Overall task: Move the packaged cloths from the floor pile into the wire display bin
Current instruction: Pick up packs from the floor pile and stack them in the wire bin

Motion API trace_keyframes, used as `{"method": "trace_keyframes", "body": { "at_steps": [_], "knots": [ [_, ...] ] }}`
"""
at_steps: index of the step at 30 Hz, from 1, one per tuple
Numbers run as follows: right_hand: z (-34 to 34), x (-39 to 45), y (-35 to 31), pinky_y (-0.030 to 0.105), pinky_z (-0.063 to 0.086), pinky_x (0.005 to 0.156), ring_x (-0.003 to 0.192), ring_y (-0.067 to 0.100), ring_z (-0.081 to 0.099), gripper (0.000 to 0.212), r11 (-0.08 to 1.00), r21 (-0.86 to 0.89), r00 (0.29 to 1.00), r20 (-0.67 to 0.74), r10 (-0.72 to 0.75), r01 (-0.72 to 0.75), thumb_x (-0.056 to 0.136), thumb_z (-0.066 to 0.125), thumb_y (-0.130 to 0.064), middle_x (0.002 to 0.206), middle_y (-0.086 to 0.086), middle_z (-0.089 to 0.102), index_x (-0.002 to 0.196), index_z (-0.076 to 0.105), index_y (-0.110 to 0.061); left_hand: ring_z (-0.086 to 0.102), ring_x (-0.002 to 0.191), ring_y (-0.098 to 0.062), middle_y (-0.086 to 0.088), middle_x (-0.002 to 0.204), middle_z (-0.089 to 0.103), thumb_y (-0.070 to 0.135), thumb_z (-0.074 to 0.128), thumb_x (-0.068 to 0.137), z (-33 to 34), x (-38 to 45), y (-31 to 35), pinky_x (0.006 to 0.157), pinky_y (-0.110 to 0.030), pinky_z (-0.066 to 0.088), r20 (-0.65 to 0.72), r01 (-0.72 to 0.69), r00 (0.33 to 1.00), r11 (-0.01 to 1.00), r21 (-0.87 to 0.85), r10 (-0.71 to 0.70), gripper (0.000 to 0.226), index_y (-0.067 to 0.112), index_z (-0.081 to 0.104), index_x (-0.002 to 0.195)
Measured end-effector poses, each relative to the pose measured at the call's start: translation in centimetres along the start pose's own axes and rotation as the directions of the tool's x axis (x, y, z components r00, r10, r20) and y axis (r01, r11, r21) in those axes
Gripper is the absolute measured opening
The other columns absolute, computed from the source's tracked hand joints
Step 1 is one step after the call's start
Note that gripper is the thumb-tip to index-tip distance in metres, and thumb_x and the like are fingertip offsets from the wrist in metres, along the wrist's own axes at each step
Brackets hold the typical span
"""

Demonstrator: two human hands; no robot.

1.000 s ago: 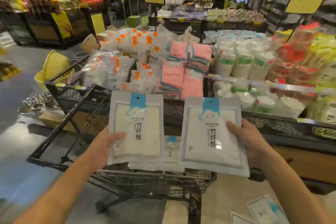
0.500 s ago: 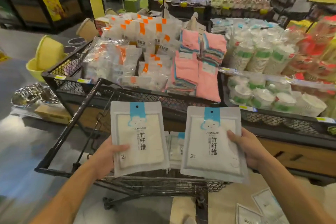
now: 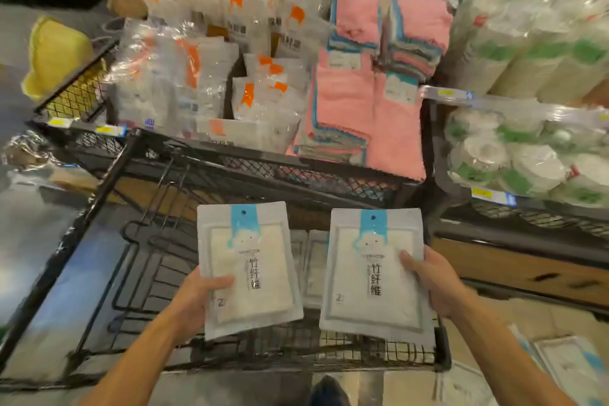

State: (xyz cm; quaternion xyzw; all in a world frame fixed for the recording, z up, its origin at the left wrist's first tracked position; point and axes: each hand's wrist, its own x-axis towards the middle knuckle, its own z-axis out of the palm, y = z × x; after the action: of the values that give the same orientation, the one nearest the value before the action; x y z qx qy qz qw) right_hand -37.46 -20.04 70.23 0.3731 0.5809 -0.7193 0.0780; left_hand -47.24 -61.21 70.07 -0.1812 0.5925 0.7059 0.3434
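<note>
Packaged cloths are in both hands: the left hand (image 3: 194,298) grips one pack (image 3: 248,269) by its left edge, thumb curled over the front, and the right hand (image 3: 431,283) holds a second pack (image 3: 374,273) by its right edge in the same way. Both packs are upright, face toward the camera, held side by side and apart above the wire display bin (image 3: 296,344). At least two more packs (image 3: 311,260) of the same kind already lie flat in the bin, showing in the gap between the held ones. More packs (image 3: 566,366) lie on the floor at lower right, so I judge the job partly done: some are placed, two are about to go in, and a pile is left.

Each pack has a blue header with a white cloud face, three large Chinese characters, 竹纤维, down the middle, and a "2" at lower left. The small line above the characters is too blurred to read. Yellow price tags (image 3: 110,129) on the shelf rail behind cannot be read either.
</note>
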Motion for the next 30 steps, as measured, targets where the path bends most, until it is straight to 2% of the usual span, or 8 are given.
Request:
{"method": "trace_keyframes", "body": {
  "at_steps": [2,5,8,14,19,22,26,30],
  "knots": [
    [0.8,1.9,0.4,0.044,0.064,0.068,0.094,0.030,0.078,0.023,0.999,-0.008,0.999,-0.014,0.037,-0.037,0.102,0.060,-0.015,0.107,0.010,0.079,0.124,0.062,-0.012,0.069,0.111,-0.045,-0.023,0.126,0.069,-0.006,0.072,0.081,0.2,2.3,-0.4,0.083,-0.060,0.060,-0.001,0.057,0.998,0.998,0.005,-0.057,0.058,0.006,0.056,0.135],
    [1.7,5.4,1.7,0.048,0.065,0.072,0.097,0.030,0.077,0.021,0.995,-0.015,0.994,-0.044,0.097,-0.097,0.102,0.060,-0.015,0.110,0.010,0.078,0.123,0.062,-0.016,0.074,0.101,-0.036,-0.016,0.118,0.074,-0.007,0.063,0.086,0.1,6.6,-1.2,0.074,-0.049,0.063,-0.055,0.092,0.994,0.995,0.041,-0.090,0.043,0.010,0.062,0.125],
    [2.9,9.4,3.7,0.051,0.064,0.078,0.097,0.029,0.077,0.021,0.988,-0.051,0.988,-0.071,0.140,-0.144,0.102,0.061,-0.015,0.114,0.010,0.077,0.122,0.063,-0.018,0.073,0.104,-0.036,-0.014,0.117,0.075,-0.009,0.063,0.085,-0.7,12.1,-2.7,0.078,-0.050,0.061,-0.067,0.155,0.986,0.986,0.057,-0.151,0.046,0.012,0.063,0.125],
    [5.8,17.0,8.1,0.039,0.065,0.065,0.097,0.029,0.077,0.020,0.972,-0.111,0.975,-0.097,0.199,-0.209,0.102,0.060,-0.010,0.110,0.013,0.077,0.121,0.062,-0.009,0.071,0.109,-0.035,-0.011,0.117,0.075,-0.004,0.070,0.078,-3.1,21.6,-7.9,0.097,-0.056,0.053,-0.088,0.243,0.968,0.964,0.109,-0.234,0.053,0.014,0.064,0.127],
    [6.4,22.4,13.0,0.050,0.064,0.082,0.105,0.033,0.074,0.027,0.956,-0.176,0.968,-0.132,0.212,-0.234,0.099,0.065,-0.013,0.117,0.017,0.075,0.125,0.065,-0.004,0.072,0.108,-0.030,-0.007,0.115,0.076,0.001,0.080,0.079,-5.8,27.5,-12.4,0.098,-0.052,0.055,-0.166,0.257,0.962,0.922,0.291,-0.216,0.051,0.014,0.067,0.126],
    [6.8,24.2,15.7,0.051,0.062,0.087,0.106,0.032,0.074,0.034,0.954,-0.188,0.959,-0.208,0.192,-0.231,0.096,0.071,-0.014,0.121,0.014,0.073,0.127,0.061,-0.004,0.069,0.104,-0.032,-0.013,0.115,0.072,0.009,0.084,0.081,-6.3,29.3,-14.3,0.090,-0.048,0.058,-0.347,0.251,0.935,0.824,0.508,-0.071,0.054,0.008,0.059,0.129],
    [7.9,25.2,17.9,0.026,0.059,0.067,0.091,0.021,0.072,0.029,0.901,-0.378,0.908,-0.416,0.041,-0.213,0.091,0.078,-0.016,0.110,0.006,0.073,0.116,0.067,-0.005,0.065,0.101,-0.044,-0.023,0.111,0.066,0.025,0.080,0.085,-4.8,29.3,-15.4,0.081,-0.048,0.052,-0.353,0.180,0.916,0.593,0.785,0.190,0.061,0.009,0.044,0.130],
    [8.7,25.7,19.4,0.045,0.062,0.080,0.090,0.026,0.070,0.035,0.690,-0.653,0.865,-0.495,-0.079,-0.311,0.087,0.080,-0.038,0.102,0.005,0.071,0.104,0.063,-0.011,0.058,0.114,-0.046,-0.019,0.138,0.047,0.030,0.078,0.087,-2.7,29.0,-16.4,0.084,-0.054,0.050,-0.301,0.176,0.903,0.374,0.910,0.308,0.074,0.012,0.033,0.143]
  ]
}}
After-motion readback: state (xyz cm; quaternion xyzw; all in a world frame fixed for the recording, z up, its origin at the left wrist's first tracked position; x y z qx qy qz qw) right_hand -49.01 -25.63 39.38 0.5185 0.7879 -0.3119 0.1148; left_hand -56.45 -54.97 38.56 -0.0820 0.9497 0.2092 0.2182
